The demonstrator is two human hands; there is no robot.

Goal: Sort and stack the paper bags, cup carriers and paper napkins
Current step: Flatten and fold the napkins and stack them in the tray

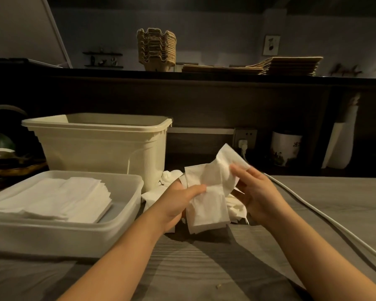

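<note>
My left hand [178,199] holds a small bundle of white paper napkins [206,205] above the grey table, thumb on top. My right hand [255,192] pinches the raised upper napkin [225,158] of that bundle. Loose crumpled napkins [172,175] lie on the table behind and under the bundle. A neat stack of napkins [59,197] lies in the shallow translucent tray [126,213] at the left. On the dark upper shelf stand a stack of cup carriers [156,49] and a flat stack of brown paper bags [276,66].
A tall cream plastic bin [100,146] stands behind the tray. A white cable [326,216] runs from a wall socket [244,139] across the table's right side. A white printed pot [285,151] sits at the back right. Dark objects crowd the far left.
</note>
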